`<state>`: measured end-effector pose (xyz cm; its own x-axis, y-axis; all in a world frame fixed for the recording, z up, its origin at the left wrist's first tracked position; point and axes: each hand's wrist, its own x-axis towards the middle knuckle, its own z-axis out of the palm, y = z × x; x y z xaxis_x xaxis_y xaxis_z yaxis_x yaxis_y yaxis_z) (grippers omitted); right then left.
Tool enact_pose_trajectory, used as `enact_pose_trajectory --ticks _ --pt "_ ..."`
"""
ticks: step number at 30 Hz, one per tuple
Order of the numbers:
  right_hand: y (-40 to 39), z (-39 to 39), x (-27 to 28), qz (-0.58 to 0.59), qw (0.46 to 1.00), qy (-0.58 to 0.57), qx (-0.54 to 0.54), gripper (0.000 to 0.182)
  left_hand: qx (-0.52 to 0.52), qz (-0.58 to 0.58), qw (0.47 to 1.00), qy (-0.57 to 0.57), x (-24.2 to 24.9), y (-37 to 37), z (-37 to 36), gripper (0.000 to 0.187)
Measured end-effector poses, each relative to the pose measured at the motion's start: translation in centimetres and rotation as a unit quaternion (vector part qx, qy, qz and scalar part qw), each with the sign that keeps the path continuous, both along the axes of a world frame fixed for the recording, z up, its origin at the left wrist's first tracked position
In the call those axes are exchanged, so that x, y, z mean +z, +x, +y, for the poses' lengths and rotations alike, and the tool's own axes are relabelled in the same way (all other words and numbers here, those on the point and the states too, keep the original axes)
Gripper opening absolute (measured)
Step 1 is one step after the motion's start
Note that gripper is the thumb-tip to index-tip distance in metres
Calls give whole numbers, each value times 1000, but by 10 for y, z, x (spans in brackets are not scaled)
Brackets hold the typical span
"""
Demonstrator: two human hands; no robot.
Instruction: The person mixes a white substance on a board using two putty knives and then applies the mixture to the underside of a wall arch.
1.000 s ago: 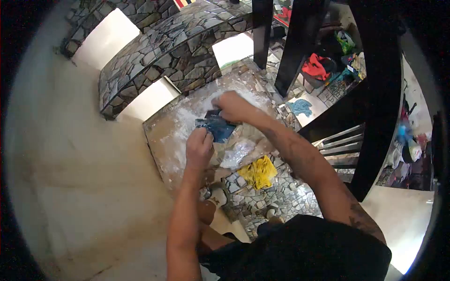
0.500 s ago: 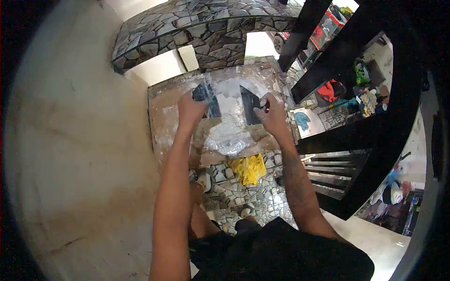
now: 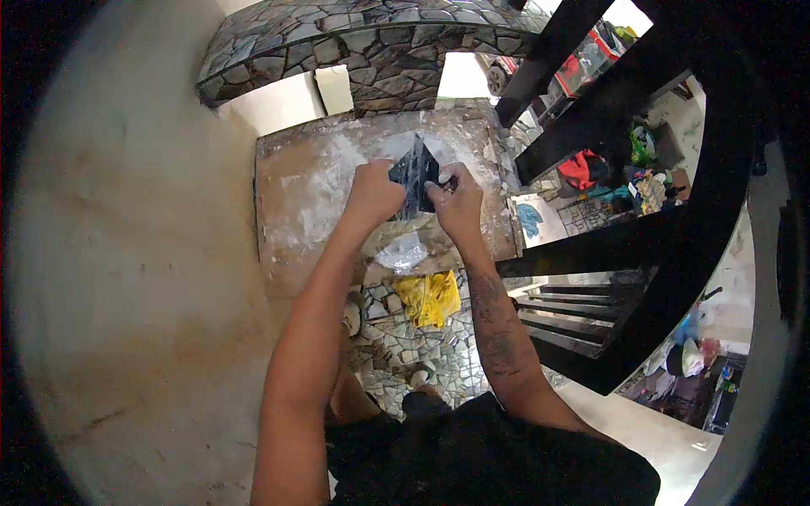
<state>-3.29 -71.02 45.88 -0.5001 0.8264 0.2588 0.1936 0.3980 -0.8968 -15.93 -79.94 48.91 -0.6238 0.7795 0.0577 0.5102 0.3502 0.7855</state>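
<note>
My left hand [image 3: 380, 192] is closed on a dark flat scraper [image 3: 407, 187] smeared with whitish material. In my right hand [image 3: 457, 201] is a second dark flat scraper [image 3: 429, 173], pinched by its outer edge. The two blades meet edge to edge in a peaked shape over a worn board [image 3: 291, 207] streaked with white powder or paste. Just below the blades lies a crumpled clear plastic sheet or bag [image 3: 402, 252]. The fingertips of my left hand are partly hidden behind its back.
A yellow cloth or bag [image 3: 429, 300] lies beyond the board's near edge, above the stone-patterned floor [image 3: 388, 363]. Black railing bars [image 3: 607, 223] stand close on the right. A plastered wall [image 3: 143, 270] fills the left, and a stone-clad ledge [image 3: 380, 51] rises behind the board.
Both hands have come together, bringing the two scrapers from well apart into contact. The white heap that lay between them is now mostly hidden or gathered. The view has shifted slightly.
</note>
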Motion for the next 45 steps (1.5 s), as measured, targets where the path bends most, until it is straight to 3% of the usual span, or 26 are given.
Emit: enact_pose_trajectory --ticks 5,8,11,12,15,16,19,22,23,25,28,31,35,36,39,43,45 --pt "-4 -8 -4 -20 998 24 57 19 59 20 998 11 -8 -8 1 21" --pt "5 -21 12 -16 997 35 65 21 86 -28 995 -32 -28 -25 4 23" --pt "23 -11 15 -35 995 89 7 23 109 -66 992 6 -25 -34 -5 26" --pt "30 -8 16 -51 997 50 -1 26 118 -94 988 -26 -23 -40 -5 32" --pt "52 -20 30 -68 992 101 17 26 161 -209 962 68 -15 -31 -11 38" --pt "56 -33 39 -166 983 67 32 31 157 -208 963 71 -13 -29 -10 40" --pt "54 -54 12 -115 977 152 98 37 150 -188 968 70 -10 -20 -7 42" --pt "48 -63 13 -151 970 117 150 42 142 -144 978 59 -12 -16 -2 40" --pt "46 -63 14 -138 970 129 150 43 134 -143 979 63 -40 -28 3 40" --pt "40 -57 16 -114 970 153 152 44 131 -129 982 50 -52 -33 5 40" --pt "19 -35 -7 -154 966 158 132 42 134 -100 986 7 -21 -19 -1 40" --pt "8 13 -36 -55 958 233 157 36 132 -81 988 -9 -7 -14 -7 40" --pt "30 -3 11 -78 972 201 90 34 121 -50 991 -23 -25 -26 -11 40" --pt "32 -14 17 -35 964 242 102 36 109 -44 992 -34 -25 -25 -12 40" --pt "20 -41 11 -27 973 178 146 37 82 -53 993 -68 -26 -23 -9 39" --pt "-12 -4 -26 -55 957 257 122 37 64 -90 990 -91 -42 -26 -6 39" --pt "-8 17 -30 -80 961 237 121 32 64 -135 987 -64 -54 -32 -6 40"
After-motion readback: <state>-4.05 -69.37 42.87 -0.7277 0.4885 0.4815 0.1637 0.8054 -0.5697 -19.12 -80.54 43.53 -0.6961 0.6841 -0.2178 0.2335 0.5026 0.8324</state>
